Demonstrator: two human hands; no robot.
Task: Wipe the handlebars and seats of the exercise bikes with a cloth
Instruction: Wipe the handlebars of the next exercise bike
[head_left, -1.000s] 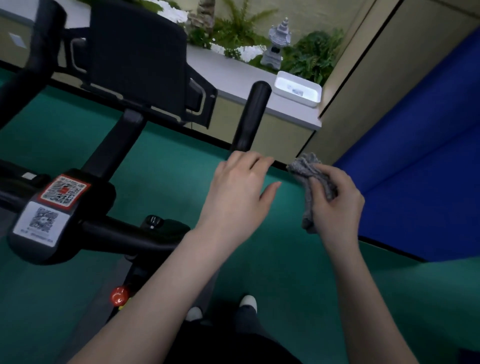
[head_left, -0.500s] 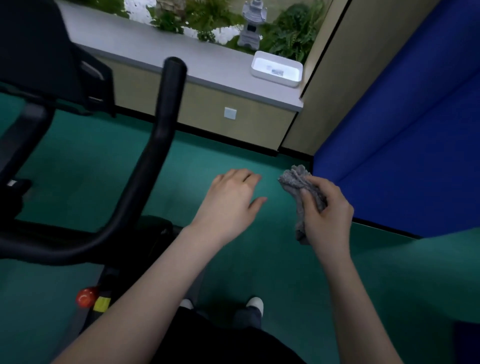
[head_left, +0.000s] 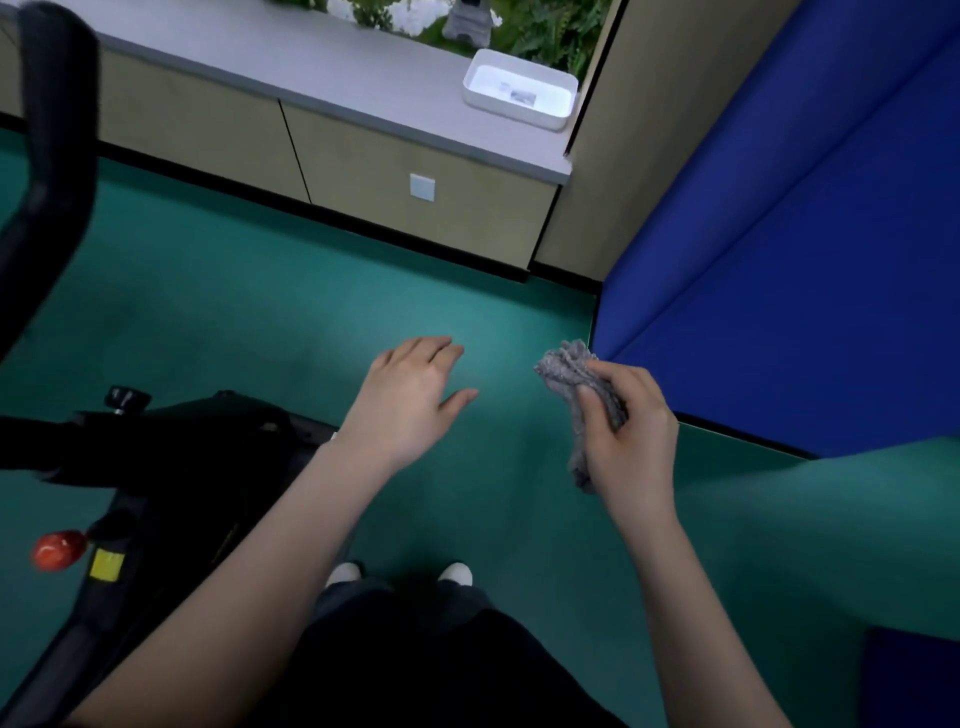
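A bunched grey cloth (head_left: 567, 370) is gripped in my right hand (head_left: 626, 427), which hovers over the green floor near a blue mat. My left hand (head_left: 406, 401) floats beside it with relaxed fingers, holding nothing and touching nothing. The exercise bike sits at the far left: its black handlebar (head_left: 49, 171) curves up along the left edge, and its dark frame (head_left: 171, 457) lies below my left forearm. Both hands are well to the right of the handlebar. No seat is in view.
A red knob (head_left: 54, 550) and a yellow label (head_left: 106, 565) sit on the bike frame at lower left. A low cabinet with a grey counter (head_left: 291, 57) carries a white tray (head_left: 519, 89). A blue mat (head_left: 805, 291) stands at right. My feet (head_left: 400, 574) stand on green floor.
The view has swung right, so the handlebar slid to the left edge. My left hand came off the handlebar and now hovers free. My right hand kept hold of the cloth.
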